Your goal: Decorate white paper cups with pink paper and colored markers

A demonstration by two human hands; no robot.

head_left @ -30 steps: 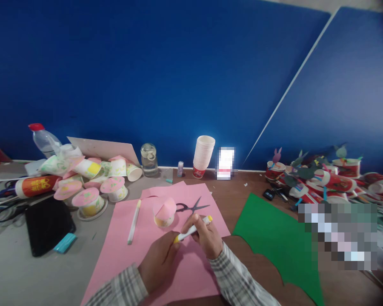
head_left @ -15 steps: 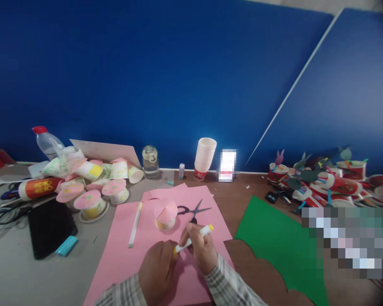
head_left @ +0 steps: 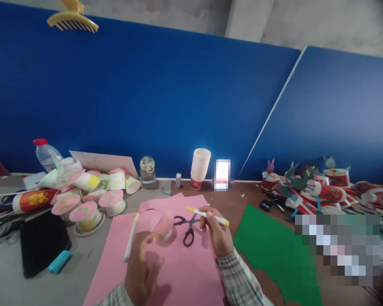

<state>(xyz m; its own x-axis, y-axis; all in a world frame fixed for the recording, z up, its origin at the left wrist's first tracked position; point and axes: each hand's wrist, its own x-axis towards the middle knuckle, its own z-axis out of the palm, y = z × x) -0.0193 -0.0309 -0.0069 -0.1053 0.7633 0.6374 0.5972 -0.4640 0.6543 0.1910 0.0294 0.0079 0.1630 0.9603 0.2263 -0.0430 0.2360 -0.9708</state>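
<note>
The right hand (head_left: 217, 234) grips a marker (head_left: 221, 219) beside the scissors (head_left: 190, 222). Left of them, the left hand (head_left: 141, 265) is unclenched.

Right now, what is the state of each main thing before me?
Slim white and yellow marker: held in right hand
Second white marker: lying flat
Black metal scissors: open
White paper cup stack: nested, leaning
Clear plastic bottle: red cap on
Clear cylindrical jar: part filled
Small white tube: upright
Green paper sheet: flat, scalloped edge
</note>
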